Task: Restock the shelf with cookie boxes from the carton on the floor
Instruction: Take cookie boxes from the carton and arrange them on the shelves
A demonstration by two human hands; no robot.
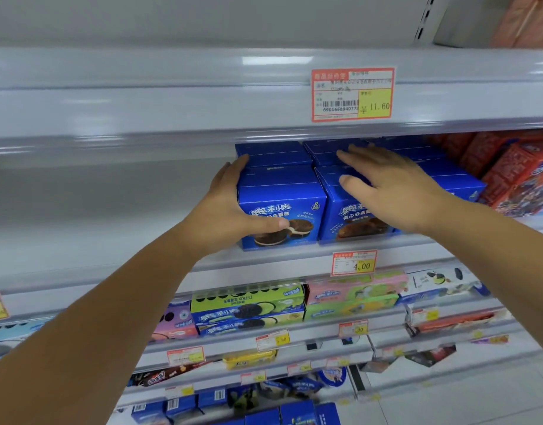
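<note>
Several blue cookie boxes stand in rows on the white shelf (117, 228). My left hand (230, 207) holds the front-left blue box (282, 194), fingers along its left side and thumb across its front. My right hand (396, 188) lies flat with straight fingers on top of the neighbouring blue box (334, 204). More blue boxes (273, 153) stand behind both. The carton on the floor is not in view.
Left of the blue boxes the shelf is bare. Red boxes (515, 176) stand to the right on the same shelf. A shelf edge with a price tag (353, 95) hangs just above. Lower shelves hold green, pink and blue cookie packs (248, 308).
</note>
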